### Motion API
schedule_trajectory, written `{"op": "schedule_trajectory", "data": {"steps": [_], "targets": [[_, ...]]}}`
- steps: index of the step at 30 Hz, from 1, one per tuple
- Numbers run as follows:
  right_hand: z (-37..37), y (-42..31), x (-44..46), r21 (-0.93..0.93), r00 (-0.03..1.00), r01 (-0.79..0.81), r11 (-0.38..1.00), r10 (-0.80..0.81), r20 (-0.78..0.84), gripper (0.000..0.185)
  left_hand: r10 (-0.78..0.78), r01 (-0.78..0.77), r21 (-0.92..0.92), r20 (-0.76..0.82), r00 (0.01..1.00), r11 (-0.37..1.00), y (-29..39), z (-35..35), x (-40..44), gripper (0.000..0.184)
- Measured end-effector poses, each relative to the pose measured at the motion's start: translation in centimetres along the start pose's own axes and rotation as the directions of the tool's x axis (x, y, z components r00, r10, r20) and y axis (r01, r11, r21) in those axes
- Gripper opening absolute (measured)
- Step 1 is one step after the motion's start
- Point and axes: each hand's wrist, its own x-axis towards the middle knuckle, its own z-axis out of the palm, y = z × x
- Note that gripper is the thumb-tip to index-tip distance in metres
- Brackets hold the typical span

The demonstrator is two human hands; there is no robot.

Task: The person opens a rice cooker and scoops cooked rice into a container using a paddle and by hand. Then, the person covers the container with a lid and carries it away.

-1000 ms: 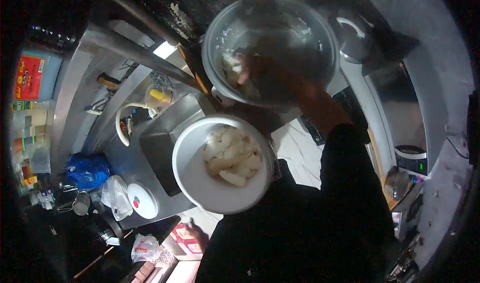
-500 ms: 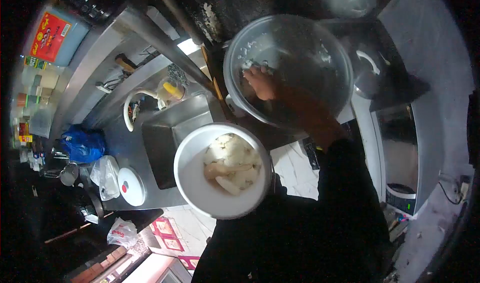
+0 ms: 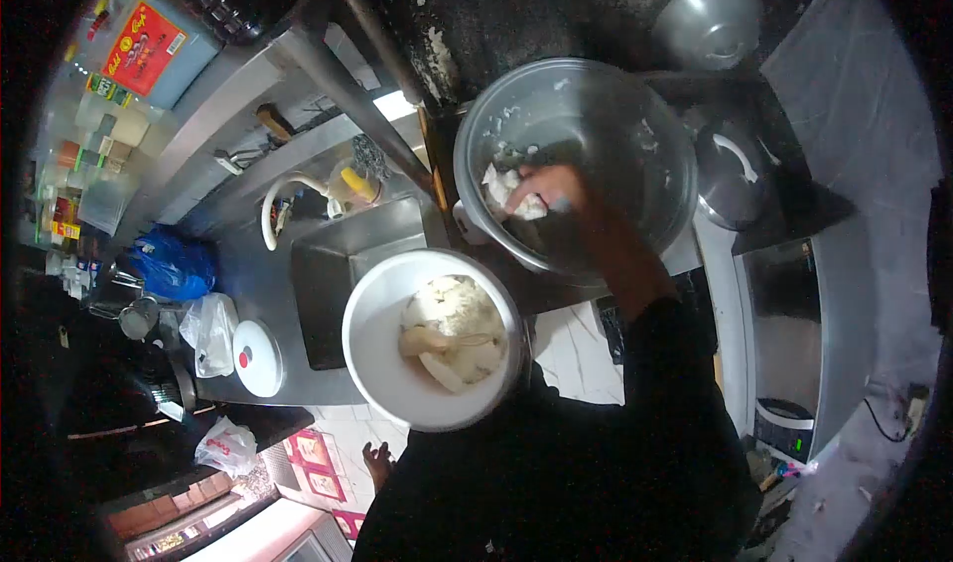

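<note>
Inside a large translucent tub [image 3: 586,75], my right hand [image 3: 556,187] has its fingers curled on a clump of wet white food [image 3: 526,208]. Small white bits cling to the tub's inner wall. Below and left of it, a white bucket [image 3: 372,373] holds a pale white mass [image 3: 452,304] with a long tan piece [image 3: 427,341] on top. My left hand [image 3: 378,463] hangs low at the left of my body, away from both vessels, its fingers apart and nothing visible in them.
A metal sink [image 3: 323,314] lies left of the bucket. On the steel counter are a round white lid [image 3: 260,358], a white plastic bag [image 3: 211,334] and a blue bag [image 3: 171,264]. A lidded pot [image 3: 725,187] and a metal bowl [image 3: 710,26] stand at the upper right.
My right hand has gone from flatter, spread fingers to curled ones on the white clump. The left hand has come into sight since half a second ago. The camera view has shifted.
</note>
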Motion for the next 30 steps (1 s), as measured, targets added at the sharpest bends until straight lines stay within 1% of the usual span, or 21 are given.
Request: {"op": "schedule_trajectory", "data": {"steps": [2, 3, 4, 6, 7, 9, 12, 13, 15, 17, 18, 19, 21, 22, 23, 24, 26, 27, 28, 29, 30], "targets": [[0.0, 0.6, 0.4, 0.201, 0.962, -0.242, 0.949, 0.208, 0.179, 0.059, 0.043, -0.044, 0.012, 0.026, 0.999, 0.999, 0.2, 0.4, 1.0, 0.068], [-0.5, 2.7, 2.4, 0.281, 0.940, -0.307, 0.909, 0.243, 0.238, 0.058, 0.097, -0.100, 0.058, 0.062, 0.993, 0.993, 0.2, 0.5, 2.1, 0.071], [0.0, 1.9, 2.2, 0.354, 0.914, -0.370, 0.859, 0.268, 0.305, 0.057, 0.077, -0.079, 0.069, 0.040, 0.996, 0.994, 0.3, 0.8, 2.2, 0.070], [0.7, -1.3, -0.7, 0.429, 0.929, -0.363, 0.827, 0.357, 0.097, 0.038, 0.036, -0.035, 0.083, -0.015, 0.999, 0.996, 0.6, 1.2, 2.5, 0.069], [0.3, 2.8, 2.2, 0.552, 0.973, -0.228, 0.802, 0.196, 0.118, 0.036, -0.055, 0.049, 0.128, 0.040, 0.998, 0.991, 0.6, 0.4, 3.6, 0.066], [0.1, 7.1, 4.9, 0.663, 0.991, -0.087, 0.744, -0.005, 0.136, 0.037, -0.053, 0.052, 0.076, 0.020, 0.998, 0.996, 0.0, 0.0, 3.2, 0.065], [-2.2, 8.3, 5.8, 0.636, 0.981, -0.015, 0.772, -0.112, 0.158, 0.047, -0.090, 0.090, -0.021, -0.010, 0.996, 0.996, -0.5, -0.4, 2.9, 0.064], [-2.2, 7.2, 4.9, 0.610, 0.986, 0.008, 0.792, -0.106, 0.125, 0.048, -0.114, 0.113, -0.059, -0.019, 0.993, 0.992, -1.0, -1.0, 2.9, 0.064], [-1.9, 5.1, 2.5, 0.529, 0.997, 0.079, 0.845, -0.076, -0.027, 0.051, -0.164, 0.156, -0.150, -0.040, 0.986, 0.976, -2.1, -2.8, 3.1, 0.064], [-0.4, 2.4, -1.1, 0.441, 0.979, 0.149, 0.885, -0.071, -0.190, 0.054, -0.200, 0.183, -0.339, -0.016, 0.980, 0.923, -2.2, -5.6, 3.7, 0.063], [0.3, 1.2, -3.0, 0.405, 0.960, 0.179, 0.897, -0.070, -0.270, 0.056, -0.131, 0.139, -0.513, 0.051, 0.990, 0.847, -1.5, -7.5, 5.3, 0.063], [0.7, 0.2, -4.9, 0.383, 0.937, 0.206, 0.901, -0.068, -0.343, 0.058, 0.175, 0.002, -0.431, 0.370, 0.912, 0.902, -1.6, -11.0, 4.8, 0.062], [1.5, -2.2, -7.9, 0.373, 0.884, 0.257, 0.892, -0.061, -0.463, 0.061, 0.257, -0.203, -0.473, 0.051, 0.965, 0.857, 3.0, -14.2, 7.9, 0.053], [1.4, -2.8, -8.0, 0.381, 0.878, 0.266, 0.885, -0.058, -0.476, 0.059, 0.299, -0.297, -0.486, -0.076, 0.951, 0.822, 6.3, -15.8, 9.2, 0.049], [1.6, -2.9, -7.9, 0.465, 0.886, 0.272, 0.842, -0.031, -0.462, 0.057, 0.342, -0.383, -0.492, -0.175, 0.923, 0.782, 11.4, -16.9, 9.3, 0.046], [1.7, -3.4, -7.5, 0.589, 0.901, 0.271, 0.762, 0.016, -0.434, 0.056, 0.374, -0.448, -0.491, -0.247, 0.894, 0.747, 16.0, -18.2, 9.5, 0.044], [2.8, -5.3, -5.7, 0.833, 0.926, 0.246, 0.496, 0.134, -0.353, 0.053, 0.421, -0.557, -0.467, -0.369, 0.829, 0.687, 22.8, -20.8, 10.5, 0.045], [4.3, -6.6, -5.4, 0.766, 0.907, 0.277, 0.580, 0.104, -0.407, 0.048, 0.498, -0.583, -0.288, -0.318, 0.807, 0.760, 22.8, -25.0, 16.1, 0.044], [3.4, -5.0, -3.9, 0.480, 0.953, 0.244, 0.843, -0.116, -0.280, 0.050, 0.650, -0.703, 0.005, -0.385, 0.655, 0.711, 24.7, -25.7, 16.9, 0.049], [2.5, -3.3, -2.3, 0.115, 0.935, 0.344, 0.932, -0.329, -0.133, 0.052, 0.586, -0.663, -0.094, -0.386, 0.712, 0.743, 26.6, -26.6, 18.6, 0.053], [4.8, -4.4, -0.2, 0.329, 0.947, 0.320, 0.888, -0.301, -0.108, 0.057, 0.533, -0.624, -0.198, -0.368, 0.762, 0.756, 29.0, -27.4, 21.3, 0.057]]}}
